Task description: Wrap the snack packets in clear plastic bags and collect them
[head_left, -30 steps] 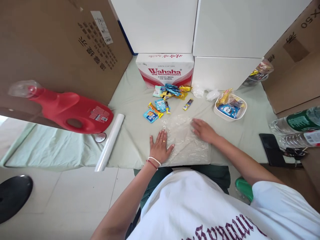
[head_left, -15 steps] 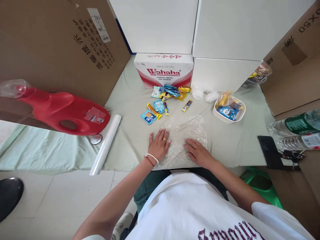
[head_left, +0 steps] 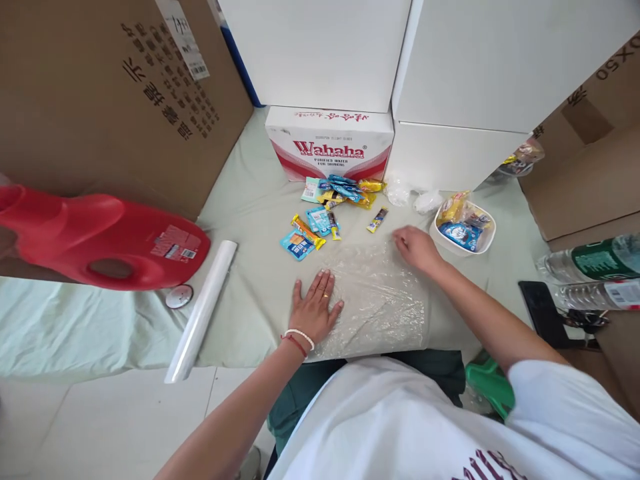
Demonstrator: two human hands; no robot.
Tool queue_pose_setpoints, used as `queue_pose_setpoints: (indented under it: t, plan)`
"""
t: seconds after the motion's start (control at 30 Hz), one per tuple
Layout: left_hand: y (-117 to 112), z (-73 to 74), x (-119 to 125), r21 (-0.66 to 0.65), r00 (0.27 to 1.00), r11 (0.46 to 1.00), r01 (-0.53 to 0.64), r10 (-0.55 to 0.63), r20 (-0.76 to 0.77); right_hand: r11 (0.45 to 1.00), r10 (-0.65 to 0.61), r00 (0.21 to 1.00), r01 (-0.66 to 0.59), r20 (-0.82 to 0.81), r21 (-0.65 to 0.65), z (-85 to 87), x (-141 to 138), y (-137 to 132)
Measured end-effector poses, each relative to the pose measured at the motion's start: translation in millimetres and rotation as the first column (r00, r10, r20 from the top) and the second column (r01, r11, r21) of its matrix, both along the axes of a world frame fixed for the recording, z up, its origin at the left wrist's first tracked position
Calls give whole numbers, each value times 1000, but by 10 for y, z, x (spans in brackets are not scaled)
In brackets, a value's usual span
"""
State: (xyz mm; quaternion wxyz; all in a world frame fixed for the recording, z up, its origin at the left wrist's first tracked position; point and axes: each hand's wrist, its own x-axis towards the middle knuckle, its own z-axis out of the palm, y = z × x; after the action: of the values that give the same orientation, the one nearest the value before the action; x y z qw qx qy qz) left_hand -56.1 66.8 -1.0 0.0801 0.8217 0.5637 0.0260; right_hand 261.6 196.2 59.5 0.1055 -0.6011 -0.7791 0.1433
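A thin, wrinkled sheet of clear plastic film (head_left: 377, 303) lies on the cloth-covered table in front of me. My left hand (head_left: 313, 310) rests flat on its left side, fingers spread, with a ring on one finger and bracelets at the wrist. At the film's far right corner is my right hand (head_left: 416, 248), its fingers curled and closed on the film's edge; the fingertips are partly hidden. Just beyond the film lie a small wrapped snack bar (head_left: 377, 220), an orange-yellow packet (head_left: 308, 232) and a blue snack packet (head_left: 299, 245).
A pile of blue and yellow packets (head_left: 345, 189) lies before a Wahaha carton (head_left: 329, 147). Right of it stands a white bowl (head_left: 467, 248) of snacks. On the left are a red jug (head_left: 110, 240) and a white roll (head_left: 201, 312); bottles (head_left: 593, 261) and a black phone (head_left: 537, 312) lie right.
My right hand has moved from lying flat on the film to its far right corner, and its fingers have closed. The film is spread wider and smoother. My left hand stays flat on it.
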Motion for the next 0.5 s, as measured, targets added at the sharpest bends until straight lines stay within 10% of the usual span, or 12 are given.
queue_pose_setpoints:
  t: [0.23,0.5]
  plan:
    - [-1,-4,-7,1,998,1000,-5,5,59,998,-22,976,7,216,69,-76,-784,1329]
    - [2,0,0,13,996,1000,-8,7,84,988,-145,988,148,61,-47,397,-325,1168]
